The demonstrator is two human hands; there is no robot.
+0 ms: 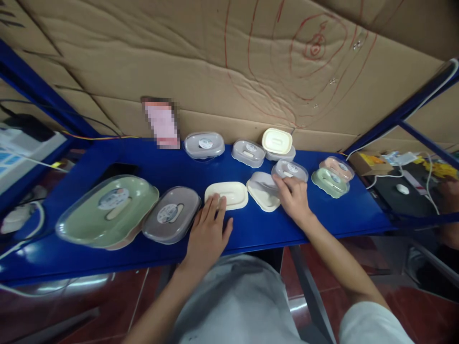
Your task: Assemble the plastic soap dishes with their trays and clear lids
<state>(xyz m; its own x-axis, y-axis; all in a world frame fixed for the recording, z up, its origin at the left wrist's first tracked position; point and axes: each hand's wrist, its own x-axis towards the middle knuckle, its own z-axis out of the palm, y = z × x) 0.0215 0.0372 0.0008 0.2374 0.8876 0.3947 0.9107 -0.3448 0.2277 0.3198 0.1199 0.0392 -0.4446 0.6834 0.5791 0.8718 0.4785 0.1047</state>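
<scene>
My left hand [210, 229] lies flat and open on the blue shelf [351, 210], its fingertips touching the near edge of a cream container [226, 195]. My right hand [294, 196] rests with fingers curled on a white container with a clear lid [263, 190], just in front of a small clear-lidded box [289, 170]. To the left sit a large green container with a clear lid [107, 210] and a grey one [171, 214].
Along the back stand several more lidded boxes: a grey one [204, 145], another [248, 152], a cream-topped stack [277, 143], and a green [330, 182] and a pink one [337, 167] at right. Cardboard [215, 57] backs the shelf. Cables and a box [369, 162] lie at far right.
</scene>
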